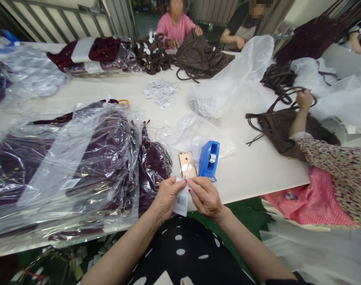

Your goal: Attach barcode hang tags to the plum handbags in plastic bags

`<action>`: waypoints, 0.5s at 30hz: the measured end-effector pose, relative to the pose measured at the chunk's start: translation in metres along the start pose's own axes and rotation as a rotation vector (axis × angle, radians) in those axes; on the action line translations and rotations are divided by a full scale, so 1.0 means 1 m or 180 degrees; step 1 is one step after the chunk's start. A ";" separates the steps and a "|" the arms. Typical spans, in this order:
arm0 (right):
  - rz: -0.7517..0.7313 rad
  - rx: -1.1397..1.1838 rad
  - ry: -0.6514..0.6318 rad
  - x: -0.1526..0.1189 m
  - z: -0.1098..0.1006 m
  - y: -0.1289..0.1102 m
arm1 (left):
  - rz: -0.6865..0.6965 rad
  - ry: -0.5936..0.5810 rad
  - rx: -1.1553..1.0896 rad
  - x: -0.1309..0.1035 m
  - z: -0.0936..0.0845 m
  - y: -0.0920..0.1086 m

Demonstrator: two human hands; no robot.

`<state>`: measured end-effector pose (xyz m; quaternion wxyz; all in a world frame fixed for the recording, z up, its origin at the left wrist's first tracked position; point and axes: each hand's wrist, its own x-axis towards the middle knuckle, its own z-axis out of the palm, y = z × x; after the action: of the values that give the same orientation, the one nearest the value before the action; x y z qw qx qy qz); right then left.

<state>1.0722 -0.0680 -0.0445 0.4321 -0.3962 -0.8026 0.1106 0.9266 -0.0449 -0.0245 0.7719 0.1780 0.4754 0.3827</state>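
Close to the table's near edge, my left hand (169,194) pinches a white tag (180,201) printed with a barcode. A thin string loop stands up from the top of this tag. The fingertips of my right hand (206,194) are closed at the string, meeting my left fingertips. Just beyond my hands lies a gold phone (187,164), its back facing up and partly behind the string. A blue tape dispenser (209,161) stands to the right of the phone. Left of my hands sits a dark maroon bag in clear plastic (153,162).
Plastic-wrapped maroon bags (103,154) cover the left side of the table (236,180). Several loose tags (161,92) lie farther back. At right, a co-worker's hand (304,98) grips a brown handbag (283,128). Across the table, a person in pink (180,27) handles another brown bag (198,53).
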 end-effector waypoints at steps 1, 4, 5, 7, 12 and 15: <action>0.0048 0.0074 -0.0002 -0.001 0.000 -0.001 | 0.0038 0.0029 0.0040 0.001 0.000 -0.001; 0.0350 0.0408 -0.0041 -0.006 -0.002 -0.004 | 0.0153 0.0057 0.0225 0.003 -0.001 -0.004; 0.0559 0.0516 0.0001 -0.009 -0.004 -0.004 | 0.0166 0.0047 0.0282 0.003 -0.001 -0.005; 0.1125 0.0579 0.0200 -0.016 -0.009 0.000 | 0.0171 0.0028 0.0355 0.005 -0.004 -0.006; 0.2696 0.0154 0.0845 -0.047 -0.019 0.045 | 0.0201 0.0043 0.0458 0.007 -0.010 -0.006; 0.3710 0.0425 0.0940 -0.067 -0.016 0.080 | 0.0195 0.0095 0.0546 0.009 -0.013 -0.008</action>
<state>1.1491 -0.0666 -0.1173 0.4311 -0.7538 -0.3761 0.3231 0.9207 -0.0444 -0.0413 0.7346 0.2521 0.5122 0.3667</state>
